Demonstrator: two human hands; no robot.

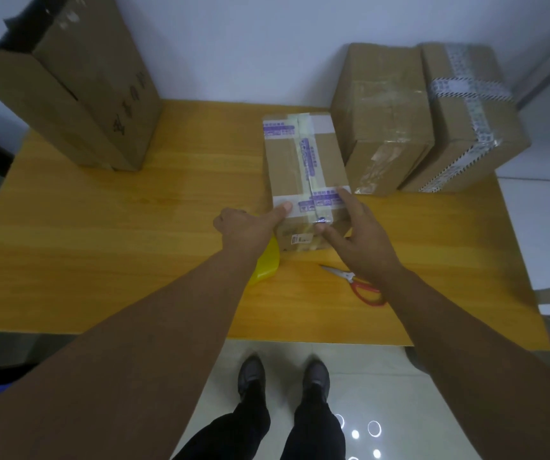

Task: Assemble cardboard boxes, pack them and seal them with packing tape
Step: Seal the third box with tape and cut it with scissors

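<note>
Nothing legible: purple print on the tape (308,157), dark characters on the tall carton (101,94), small label (301,239) blurred.

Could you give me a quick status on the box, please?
Left hand and right hand press tape on small box. Box taped shut. Scissors nearby, clear.
</note>
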